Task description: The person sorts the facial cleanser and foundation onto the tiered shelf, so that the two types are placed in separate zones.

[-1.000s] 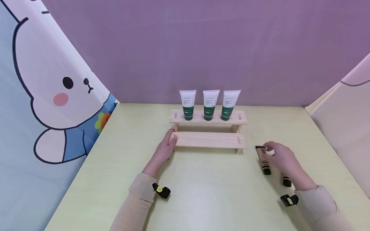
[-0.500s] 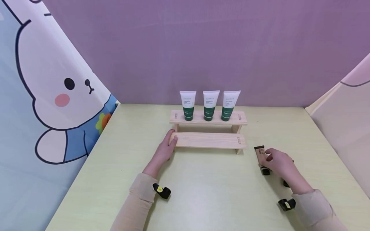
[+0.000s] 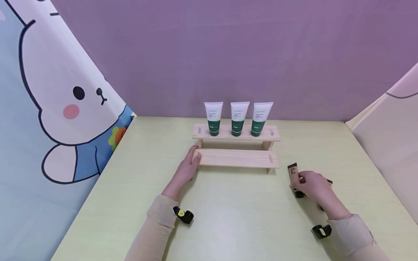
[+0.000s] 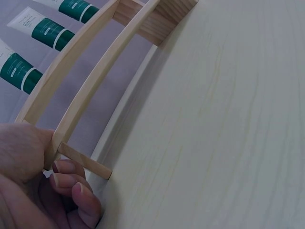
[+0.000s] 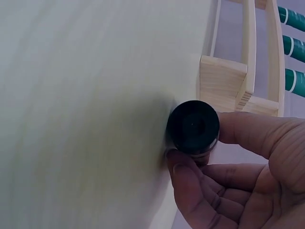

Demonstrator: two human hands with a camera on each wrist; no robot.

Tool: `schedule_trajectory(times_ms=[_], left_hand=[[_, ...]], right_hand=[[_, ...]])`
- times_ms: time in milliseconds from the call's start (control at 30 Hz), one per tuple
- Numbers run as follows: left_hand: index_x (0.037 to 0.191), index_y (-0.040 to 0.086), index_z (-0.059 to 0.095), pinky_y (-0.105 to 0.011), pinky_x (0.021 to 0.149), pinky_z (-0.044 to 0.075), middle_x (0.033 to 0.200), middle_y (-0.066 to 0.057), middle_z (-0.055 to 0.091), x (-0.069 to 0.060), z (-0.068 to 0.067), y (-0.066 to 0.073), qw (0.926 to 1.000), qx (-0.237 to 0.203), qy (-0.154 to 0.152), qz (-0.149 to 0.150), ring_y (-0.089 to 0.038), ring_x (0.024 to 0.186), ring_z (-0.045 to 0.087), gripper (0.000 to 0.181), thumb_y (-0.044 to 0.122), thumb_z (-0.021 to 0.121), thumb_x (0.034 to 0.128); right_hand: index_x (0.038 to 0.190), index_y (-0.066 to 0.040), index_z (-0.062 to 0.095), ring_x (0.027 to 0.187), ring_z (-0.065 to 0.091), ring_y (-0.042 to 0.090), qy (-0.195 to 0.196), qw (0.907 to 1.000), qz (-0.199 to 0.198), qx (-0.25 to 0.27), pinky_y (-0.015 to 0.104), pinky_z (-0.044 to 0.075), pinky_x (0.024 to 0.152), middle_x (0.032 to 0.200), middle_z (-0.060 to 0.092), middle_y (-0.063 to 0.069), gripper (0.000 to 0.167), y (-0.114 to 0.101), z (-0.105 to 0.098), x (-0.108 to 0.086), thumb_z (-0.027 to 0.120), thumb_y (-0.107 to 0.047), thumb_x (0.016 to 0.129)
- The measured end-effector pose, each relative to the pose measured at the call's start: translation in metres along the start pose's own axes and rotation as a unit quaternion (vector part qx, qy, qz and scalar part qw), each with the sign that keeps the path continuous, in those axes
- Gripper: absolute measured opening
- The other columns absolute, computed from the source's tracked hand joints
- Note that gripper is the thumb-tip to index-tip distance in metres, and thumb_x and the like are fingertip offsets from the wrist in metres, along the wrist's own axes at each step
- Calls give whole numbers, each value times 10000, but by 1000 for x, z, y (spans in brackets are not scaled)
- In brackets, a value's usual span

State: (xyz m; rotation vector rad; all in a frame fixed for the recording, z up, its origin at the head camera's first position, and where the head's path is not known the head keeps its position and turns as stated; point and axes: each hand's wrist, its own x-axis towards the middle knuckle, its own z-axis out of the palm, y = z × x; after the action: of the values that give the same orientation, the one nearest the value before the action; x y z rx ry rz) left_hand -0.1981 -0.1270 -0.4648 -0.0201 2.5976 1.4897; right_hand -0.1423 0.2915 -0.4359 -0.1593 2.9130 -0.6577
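My left hand point(image 3: 186, 169) grips the left end of the lower shelf of a two-step wooden rack point(image 3: 236, 158); in the left wrist view its fingers point(image 4: 71, 183) curl beside the rack's leg. On the upper step stand three white-and-green squeeze tubes point(image 3: 238, 119), caps down. To the right of the rack, my right hand point(image 3: 314, 185) pinches a brown squeeze tube point(image 3: 293, 174) between thumb and fingers. The tube's round black cap point(image 5: 193, 126) faces the right wrist camera. A second dark-ended tube point(image 3: 330, 181) lies mostly hidden behind the right hand.
The pale wooden table point(image 3: 235, 214) reaches back to a purple cloth backdrop point(image 3: 228, 54). A cloth with a cartoon rabbit point(image 3: 65, 108) hangs along the left edge, and a pale cloth point(image 3: 392, 145) along the right.
My right hand has closed its thumb and fingers on the brown tube and shifted slightly toward it; the tube has tilted a little. My left hand stays on the rack.
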Motion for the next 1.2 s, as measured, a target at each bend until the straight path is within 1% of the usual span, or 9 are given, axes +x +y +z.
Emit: schedule_trajectory(times_ms=[133,267,433,533,700,833,967,1200], left_hand=[[1484,351,281,-248,378,350,1281,-267,523,0,0,1,10000,4,3,-7,-128,407,361,476,485,372,1037],[1482,357,282,-250,378,347,1293,-260,518,0,0,1,10000,23,25,-21,-127,405,363,474,485,376,1035],[1480,368,280,-245,375,345,1292,-256,522,0,1,1,10000,48,25,-54,-123,401,363,472,495,370,1034],[1481,367,278,-247,380,347,1299,-257,518,0,1,1,10000,49,22,-68,-125,402,368,471,495,365,1035],[1479,373,279,-255,384,354,1285,-253,527,0,1,2,9999,35,34,-115,-131,405,375,472,499,367,1033],[1478,382,278,-251,380,346,1268,-247,539,0,1,1,9999,59,38,-141,-127,403,370,470,502,366,1032],[1478,383,276,-247,379,340,1227,-252,561,1,1,1,9999,97,34,-113,-123,399,365,470,502,366,1033],[1483,363,276,-253,380,342,1243,-264,550,0,0,1,9999,94,40,-39,-125,394,365,482,502,371,1032]], right_hand=[[685,-110,486,523,427,166,2,10000,84,-28,300,323,501,573,441,-19,241,-3,0,-2,632,-183,863],[767,-69,555,547,444,173,-47,9998,181,9,302,336,499,610,477,-4,201,-5,-1,-3,657,-202,878],[853,-24,601,556,460,175,15,9998,182,1,304,350,493,635,514,6,187,-5,-1,-4,678,-193,868],[948,31,621,576,481,176,128,9999,115,-7,309,368,494,682,561,21,238,-4,-1,-5,680,-180,854],[1096,99,597,654,548,208,382,9992,-98,55,333,414,531,808,645,99,373,-7,-5,-6,679,-164,845],[1146,94,590,681,594,230,652,9974,-281,141,353,440,554,858,671,145,385,-14,-9,-9,664,-149,856],[1198,76,575,695,647,236,836,9953,-359,335,354,475,555,898,679,164,407,-25,-13,-12,666,-146,868],[1263,50,539,785,690,289,938,9911,-467,817,357,533,571,1007,662,194,442,-44,-18,-12,691,-137,891]])
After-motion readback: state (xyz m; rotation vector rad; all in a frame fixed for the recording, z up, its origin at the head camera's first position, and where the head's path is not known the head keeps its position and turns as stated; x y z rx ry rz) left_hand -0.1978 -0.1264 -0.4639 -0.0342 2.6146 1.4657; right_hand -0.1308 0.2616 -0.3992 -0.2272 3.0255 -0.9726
